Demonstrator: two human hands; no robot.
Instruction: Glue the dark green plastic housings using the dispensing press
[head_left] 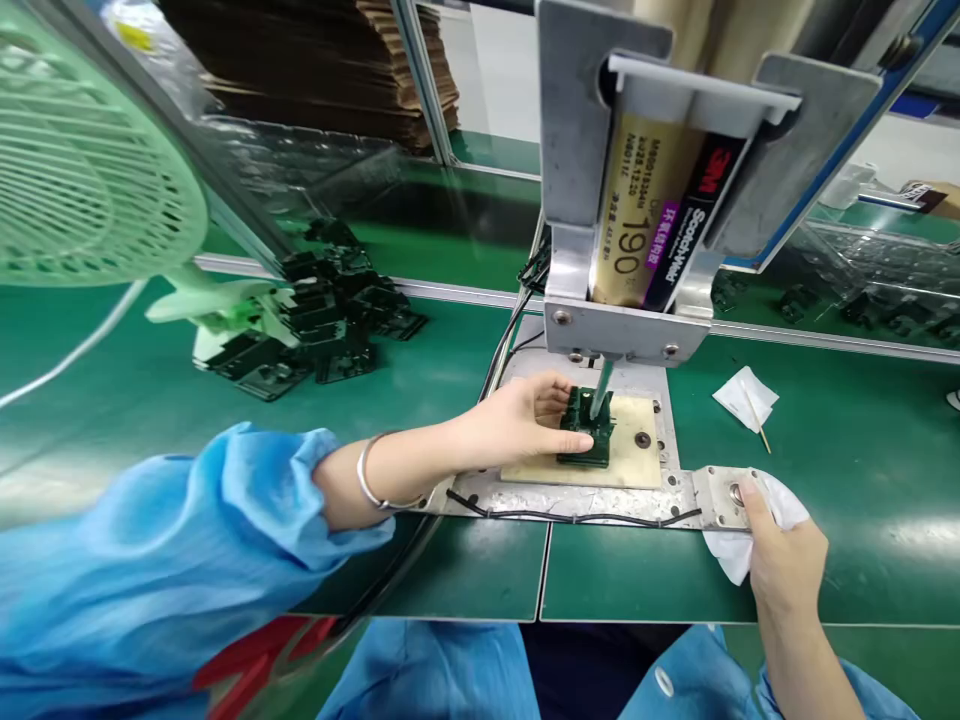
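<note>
My left hand [517,420] grips a small black plastic part [586,445] from its left side, thumb in front and fingers behind. This part sits on a cream-coloured pad [637,420] of the metal base plate. Directly above it, the tip of a greenish mixing nozzle [603,380] points down at the part and overlaps it; whether they touch I cannot tell. The nozzle hangs below a Scotch-Weld adhesive cartridge [645,220] in a metal holder. At right, my right hand [787,560] has its thumb on a round push button in a metal plate [716,498], with a white wipe [729,560] beneath; its other fingers are hidden.
More black plastic parts [337,310] lie heaped at the left, beside a green fan [90,170]. A wooden-stick swab [757,415] rests on a folded white wipe [739,392] at the right. Black cables [510,340] run along the base plate. Stacked cardboard [315,70] stands behind.
</note>
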